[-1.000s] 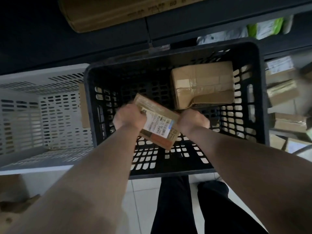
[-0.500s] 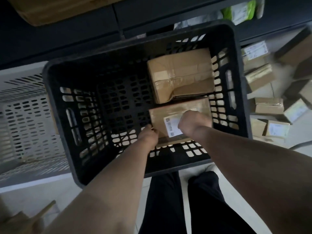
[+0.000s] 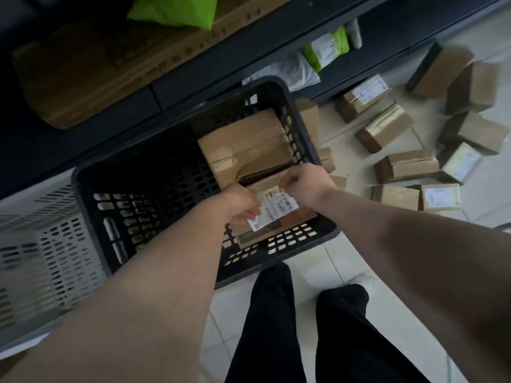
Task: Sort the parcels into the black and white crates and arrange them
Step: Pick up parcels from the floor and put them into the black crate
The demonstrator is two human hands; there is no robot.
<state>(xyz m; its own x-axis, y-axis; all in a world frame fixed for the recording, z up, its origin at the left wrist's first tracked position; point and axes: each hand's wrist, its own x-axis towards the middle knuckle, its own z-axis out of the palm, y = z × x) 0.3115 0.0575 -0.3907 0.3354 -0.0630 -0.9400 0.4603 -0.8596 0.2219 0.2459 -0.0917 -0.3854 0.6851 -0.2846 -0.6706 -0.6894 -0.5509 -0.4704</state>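
At the far left stands the white crate [image 3: 33, 239], its slotted walls blurred; no contents can be made out in it. The black crate [image 3: 124, 217] is set just beside it on the right, and the two walls appear to touch.

On the dark shelf [image 3: 221, 67] above the crates, a large brown carton [image 3: 83, 76] is seen, with a green mailer bag [image 3: 177, 9] lying on it.

Inside the black crate, against its far right side, a taped cardboard parcel [image 3: 249, 145] is lying flat. Directly in front of it, in the near right corner, a smaller labelled parcel [image 3: 279, 214] is held, label up.

The left hand [image 3: 237, 205] is curled around the left edge of the labelled parcel, with the fingertips on the label. The right hand [image 3: 307, 183] is clenched on the parcel's far right corner, fingers bent over the edge. Whether the parcel already rests on the crate bottom cannot be told.

Below the hands, two legs in dark trousers [image 3: 273, 327] are seen over the pale tiled floor [image 3: 345, 261].

To the right of the black crate, a scatter of loose parcels [image 3: 384, 131] lies on the floor, several with white labels. On the lower shelf behind them, a second green mailer [image 3: 326, 48] and a pale grey bag [image 3: 290, 70] are noted.
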